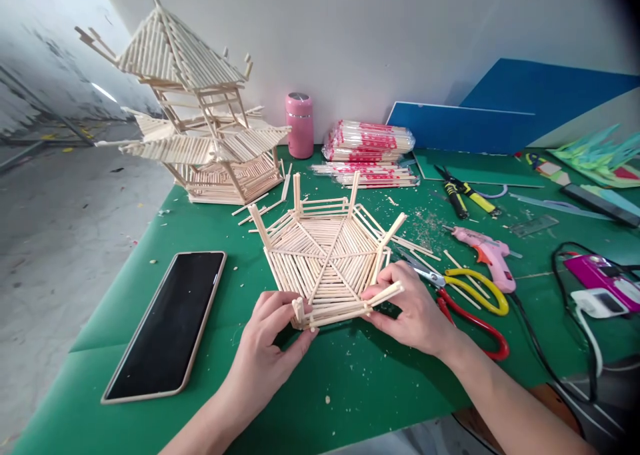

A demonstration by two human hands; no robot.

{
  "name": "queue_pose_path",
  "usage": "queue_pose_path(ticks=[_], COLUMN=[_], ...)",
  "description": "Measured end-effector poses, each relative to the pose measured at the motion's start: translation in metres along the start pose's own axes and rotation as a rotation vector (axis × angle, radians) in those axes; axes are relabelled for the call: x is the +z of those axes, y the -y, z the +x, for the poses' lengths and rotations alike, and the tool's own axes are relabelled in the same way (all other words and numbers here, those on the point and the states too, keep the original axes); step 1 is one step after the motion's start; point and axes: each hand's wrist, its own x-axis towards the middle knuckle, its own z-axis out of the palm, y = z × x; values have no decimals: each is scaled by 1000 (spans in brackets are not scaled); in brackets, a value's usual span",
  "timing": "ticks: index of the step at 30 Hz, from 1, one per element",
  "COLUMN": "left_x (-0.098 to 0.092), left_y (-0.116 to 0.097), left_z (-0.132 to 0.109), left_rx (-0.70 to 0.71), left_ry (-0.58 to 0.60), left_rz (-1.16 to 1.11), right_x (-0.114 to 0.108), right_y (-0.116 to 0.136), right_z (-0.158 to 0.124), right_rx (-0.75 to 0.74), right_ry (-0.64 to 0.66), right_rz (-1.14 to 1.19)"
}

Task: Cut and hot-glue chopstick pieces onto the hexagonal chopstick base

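Note:
A six-sided base made of wooden sticks (327, 251) sits on the green table, with upright posts at its corners and low rails along several sides. My left hand (275, 331) pinches its near left corner, thumb below and fingers over the post. At the near right corner, my right hand (407, 308) grips around the leaning post, thumb and fingers closed on the sticks. The near rail runs between both hands. Scissors (450, 285) with yellow and red handles lie just right of my right hand, partly hidden by it.
A stick pagoda (210, 135) stands at the back left, beside a pink flask (300, 125) and bagged sticks (367, 151). A phone (167, 328) lies left. Pliers (465, 195), a pink glue gun (485, 255) with its cord, and a magenta device (605, 278) are right.

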Motion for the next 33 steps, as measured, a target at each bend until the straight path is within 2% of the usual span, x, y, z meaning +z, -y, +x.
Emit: queue_pose_path(ticks=[33], left_x=[-1], left_y=[1], left_z=[-1], left_rx=[-48], left_ry=[8], left_rz=[-33], right_x=[2], right_y=[1], right_z=[-1], right_rx=[3], right_ry=[-23], right_rz=[20])
